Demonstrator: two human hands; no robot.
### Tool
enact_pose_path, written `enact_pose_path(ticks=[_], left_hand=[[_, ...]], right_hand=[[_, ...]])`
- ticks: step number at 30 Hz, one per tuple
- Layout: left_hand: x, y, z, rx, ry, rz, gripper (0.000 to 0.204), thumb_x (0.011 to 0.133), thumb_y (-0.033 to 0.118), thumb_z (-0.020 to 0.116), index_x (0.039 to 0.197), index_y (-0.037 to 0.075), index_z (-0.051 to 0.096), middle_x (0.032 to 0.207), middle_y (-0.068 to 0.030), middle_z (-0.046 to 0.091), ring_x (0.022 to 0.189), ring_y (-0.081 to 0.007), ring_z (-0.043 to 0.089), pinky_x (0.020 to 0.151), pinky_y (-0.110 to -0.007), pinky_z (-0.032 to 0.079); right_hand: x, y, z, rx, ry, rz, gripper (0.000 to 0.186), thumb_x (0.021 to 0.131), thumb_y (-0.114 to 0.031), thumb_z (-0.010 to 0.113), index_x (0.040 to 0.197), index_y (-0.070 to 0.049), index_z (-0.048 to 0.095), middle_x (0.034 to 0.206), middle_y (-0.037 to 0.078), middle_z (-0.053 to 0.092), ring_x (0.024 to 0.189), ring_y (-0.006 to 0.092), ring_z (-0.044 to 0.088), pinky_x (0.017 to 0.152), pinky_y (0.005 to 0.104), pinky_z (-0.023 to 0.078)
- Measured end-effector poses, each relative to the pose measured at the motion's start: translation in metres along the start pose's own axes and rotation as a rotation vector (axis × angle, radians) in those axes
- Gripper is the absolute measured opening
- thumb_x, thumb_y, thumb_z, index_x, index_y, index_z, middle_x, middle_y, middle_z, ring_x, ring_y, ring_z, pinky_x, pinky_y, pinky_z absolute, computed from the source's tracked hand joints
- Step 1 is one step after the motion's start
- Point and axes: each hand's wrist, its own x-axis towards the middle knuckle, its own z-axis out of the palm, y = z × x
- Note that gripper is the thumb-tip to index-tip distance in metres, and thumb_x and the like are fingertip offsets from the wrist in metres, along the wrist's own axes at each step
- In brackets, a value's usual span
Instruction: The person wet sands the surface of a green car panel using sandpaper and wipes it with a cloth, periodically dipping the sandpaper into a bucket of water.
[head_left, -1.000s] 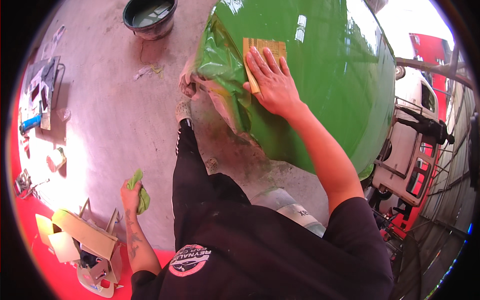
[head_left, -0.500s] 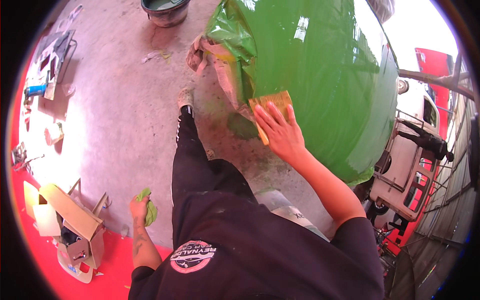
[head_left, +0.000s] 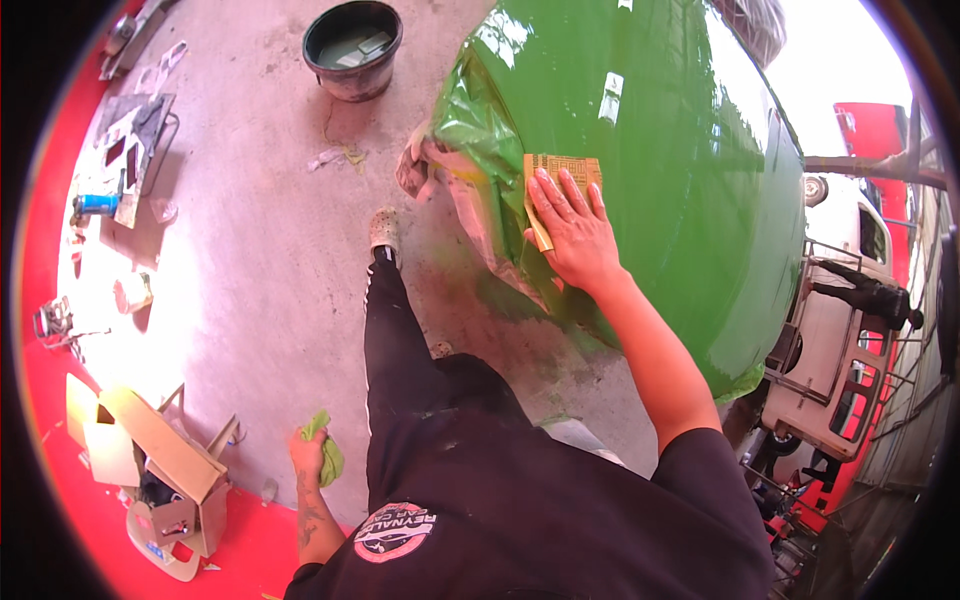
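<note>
A folded sheet of yellow-brown sandpaper [head_left: 556, 172] lies against a large glossy green car panel [head_left: 670, 220]. Spread over it, the fingers of my right hand [head_left: 577, 232] press it to the panel near its left edge, with the thumb at the sheet's side. Low on the left, my left hand [head_left: 307, 455] is closed around a crumpled light-green cloth [head_left: 328, 455], away from the panel. Green-spattered plastic and paper masking [head_left: 465, 185] hangs off the panel's left side.
A black bucket [head_left: 352, 85] of water with pale pieces in it stands on the concrete floor ahead. At lower left sits an open cardboard box [head_left: 165, 440]. Farther left is a low stand with a blue can [head_left: 95, 204]. At right are a parked vehicle [head_left: 815, 380] and another person [head_left: 865, 298].
My right hand has slid the sandpaper forward along the panel. The view has shifted, bringing more of the bucket into sight. My left hand still holds the cloth.
</note>
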Motion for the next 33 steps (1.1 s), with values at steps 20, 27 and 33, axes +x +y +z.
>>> enact_pose_path(ticks=[20, 27, 33], left_hand=[[0.19, 0.273, -0.1, -0.003, -0.051, 0.042, 0.023, 0.083, 0.016, 0.071, 0.097, -0.002, 0.066, 0.079, -0.0105, 0.069, 0.069, -0.0184, 0.064, 0.066, -0.034, 0.05], [0.213, 0.287, -0.116, -0.033, -0.101, 0.121, 0.023, 0.082, 0.014, 0.071, 0.099, -0.002, 0.065, 0.08, -0.0096, 0.068, 0.07, -0.0165, 0.064, 0.067, -0.032, 0.051], [0.205, 0.287, -0.084, 0.042, -0.164, 0.177, 0.023, 0.082, 0.014, 0.071, 0.098, -0.002, 0.065, 0.081, -0.0108, 0.07, 0.072, -0.0189, 0.065, 0.069, -0.034, 0.051]], right_hand=[[0.403, 0.232, -0.031, 0.102, 0.25, 0.231, 0.071, 0.096, -0.061, 0.036, 0.153, -0.02, 0.028, 0.159, 0.002, 0.025, 0.147, 0.0262, 0.023, 0.119, 0.0502, 0.017], [0.44, 0.248, -0.04, 0.215, 0.192, 0.489, 0.074, 0.098, -0.053, 0.035, 0.152, -0.004, 0.025, 0.159, 0.015, 0.022, 0.148, 0.031, 0.017, 0.12, 0.0451, 0.014], [0.298, 0.137, -0.028, 0.127, 0.182, 0.319, 0.077, 0.096, -0.06, 0.036, 0.154, -0.011, 0.022, 0.161, 0.007, 0.02, 0.148, 0.0309, 0.018, 0.119, 0.0532, 0.013]])
